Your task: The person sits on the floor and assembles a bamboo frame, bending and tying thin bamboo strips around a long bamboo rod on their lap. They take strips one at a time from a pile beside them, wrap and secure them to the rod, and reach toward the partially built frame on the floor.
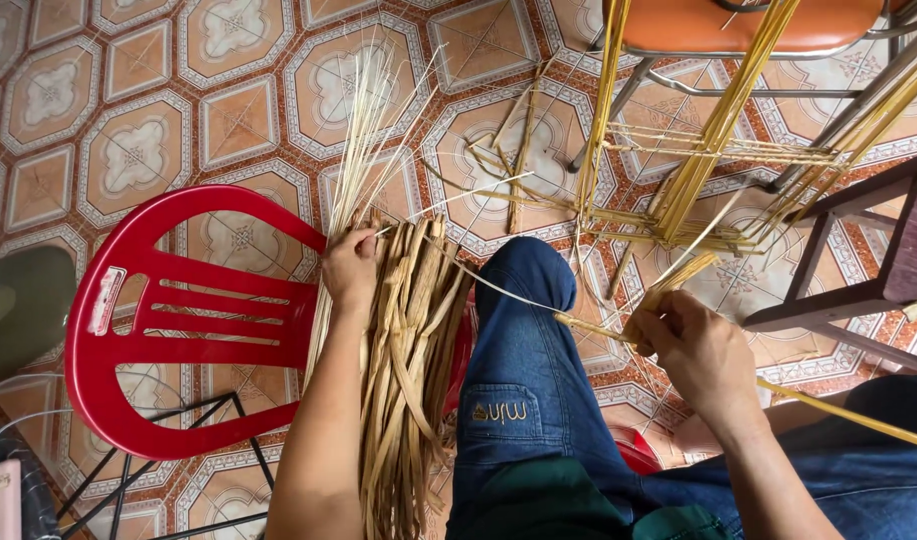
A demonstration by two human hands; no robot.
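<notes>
Straw bundle (408, 370) on red chair (128, 330) pinched in left hand (350, 268); right hand (693, 350) clenches thin yellow strips (588, 325).

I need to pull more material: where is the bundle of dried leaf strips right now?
In the head view, the bundle of dried leaf strips hangs left of centre, between the red plastic chair and the jeans-clad knee, gripped near its top by the left hand.
</notes>
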